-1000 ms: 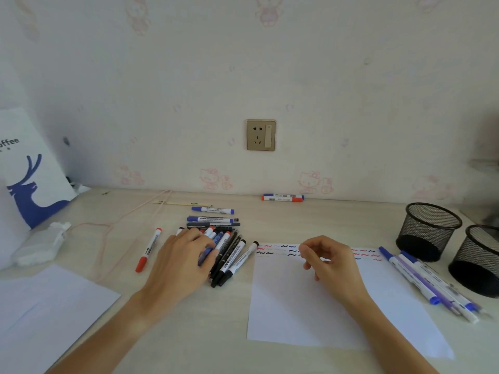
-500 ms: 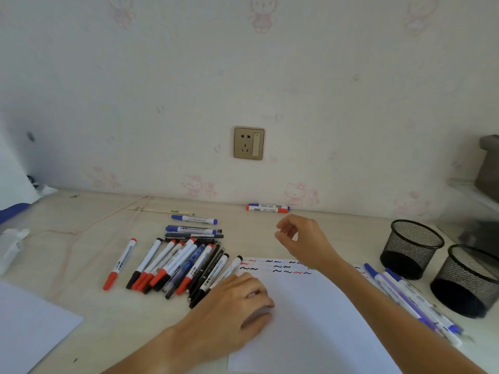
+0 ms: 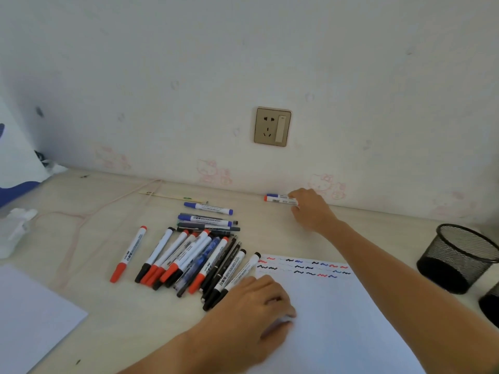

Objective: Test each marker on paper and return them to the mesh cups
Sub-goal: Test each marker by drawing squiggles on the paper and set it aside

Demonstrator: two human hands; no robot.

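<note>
A person's right hand (image 3: pixel 310 209) reaches to the wall and curls its fingers around two stacked white markers (image 3: pixel 279 198), one blue-capped, one red-capped, at the back of the pale surface (image 3: pixel 81 201). The left hand (image 3: pixel 253 309) presses relaxed fingers on the paper (image 3: pixel 337 319), which bears red, blue and black squiggles. A pile of markers (image 3: pixel 194 255) lies left of it. A black mesh cup (image 3: pixel 459 257) stands right.

paper (image 3: pixel 337 319) white, red-blue-black squiggles | mesh cup (image 3: pixel 456 259) black; socket (image 3: pixel 272 126) gold
</note>
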